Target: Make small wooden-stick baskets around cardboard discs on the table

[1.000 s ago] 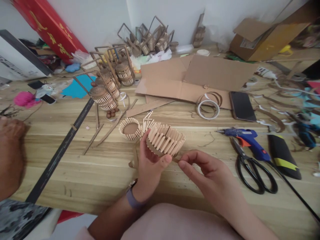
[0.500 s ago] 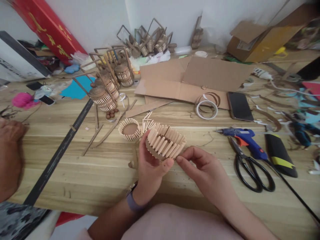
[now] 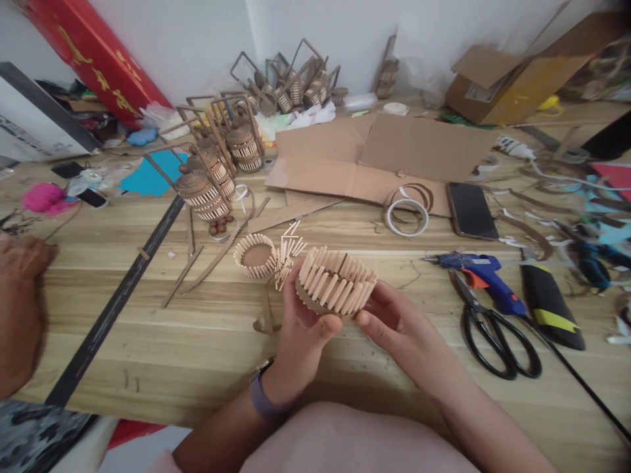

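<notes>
A small round basket of upright wooden sticks [image 3: 338, 282], with a cardboard band along its lower edge, is held tilted above the table. My left hand [image 3: 306, 335] grips it from the left and below, thumb on the near lower edge. On the other side my right hand [image 3: 397, 322] is closed on the basket, its thumb at the bottom edge and its fingers partly hidden behind. Just beyond the hands lie loose wooden sticks [image 3: 290, 248], next to a second stick ring with a cardboard base [image 3: 256, 256].
To the right lie a blue glue gun [image 3: 486, 269], black-handled scissors [image 3: 493, 335], a black and yellow case [image 3: 552, 305] and a phone [image 3: 472, 210]. Behind are cardboard sheets [image 3: 409, 148], a tape roll [image 3: 407, 217] and finished baskets [image 3: 202, 197]. Another person's hand [image 3: 22, 263] rests at left.
The basket has shifted slightly right. My right hand has gone from pinching at its lower edge to wrapping around its right side.
</notes>
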### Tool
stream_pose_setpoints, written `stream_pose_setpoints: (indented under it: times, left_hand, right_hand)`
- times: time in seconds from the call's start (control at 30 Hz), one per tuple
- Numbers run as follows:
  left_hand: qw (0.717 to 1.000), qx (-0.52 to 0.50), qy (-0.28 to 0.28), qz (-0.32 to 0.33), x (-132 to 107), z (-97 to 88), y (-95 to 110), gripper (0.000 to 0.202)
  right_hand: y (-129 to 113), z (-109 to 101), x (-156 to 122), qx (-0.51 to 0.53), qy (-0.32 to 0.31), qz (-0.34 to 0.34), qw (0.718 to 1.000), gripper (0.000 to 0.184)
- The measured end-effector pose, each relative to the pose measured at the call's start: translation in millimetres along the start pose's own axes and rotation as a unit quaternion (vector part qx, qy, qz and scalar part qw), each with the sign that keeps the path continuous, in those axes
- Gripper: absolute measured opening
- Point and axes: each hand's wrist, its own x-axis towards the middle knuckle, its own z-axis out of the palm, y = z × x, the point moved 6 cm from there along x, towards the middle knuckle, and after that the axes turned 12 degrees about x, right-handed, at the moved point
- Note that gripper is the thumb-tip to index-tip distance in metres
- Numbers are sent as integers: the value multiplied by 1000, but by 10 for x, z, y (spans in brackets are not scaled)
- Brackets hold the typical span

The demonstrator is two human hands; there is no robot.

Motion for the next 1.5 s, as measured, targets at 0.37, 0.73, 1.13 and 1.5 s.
stream_pose_setpoints:
  times: [0.37, 0.73, 1.13, 1.5]
  left_hand:
    - [997, -33, -48, -40, -63, 11, -65, 65]
    - [998, 47, -36, -17, -88, 76, 26, 72]
    - [998, 37, -50, -18, -45, 58, -3, 92]
    - [996, -35, -82, -16, -34, 80, -72, 81]
  right_hand:
    - [-97, 34, -35, -46, 2, -11, 999, 51]
    - [61, -121, -145, -171, 102, -109, 974, 69]
    - [-62, -94, -112, -108, 62, -54, 991, 56]
    - [-48, -205, -96, -76, 17, -14, 997, 48]
